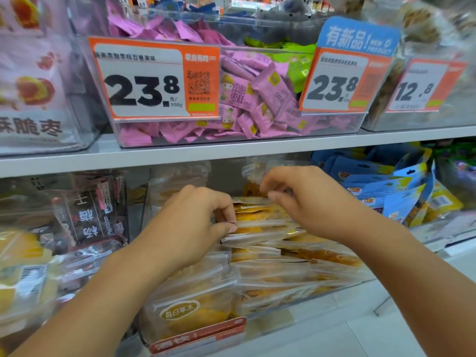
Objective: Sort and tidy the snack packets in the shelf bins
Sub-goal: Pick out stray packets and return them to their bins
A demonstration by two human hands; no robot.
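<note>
a: where are the hands?

b: both are in the lower shelf bin, over a row of clear plastic packets of orange dried fruit (260, 243) that stand on edge, one behind another. the left hand (190, 228) has its fingers curled and pinches the top edge of one packet near the middle of the row. the right hand (306, 199) is further back, thumb and fingers pinching the top of a packet at the rear.

a: and the bin itself?

b: a clear plastic bin (342, 286) on the lower white shelf. at its front lies a packet with a gold oval label (180, 311), and an orange-red tag (198, 336) sits on the bin's front lip.

a: what's beside it?

b: to the left, dark packets with white characters (90, 212), and further left yellow-filled packets with a barcode (25, 274). to the right, blue pouches with a red and yellow logo (381, 184), leaning in a bunch.

a: above?

b: on the upper white shelf (257, 145) a clear bin of small pink wrapped sweets (257, 99), with green ones (296, 63) at the back right. its front carries an orange price card reading 23.8 (154, 78); a second 23.8 card (342, 81) has a blue topper, and a blurred 12.8 card (422, 86) is to the right.
</note>
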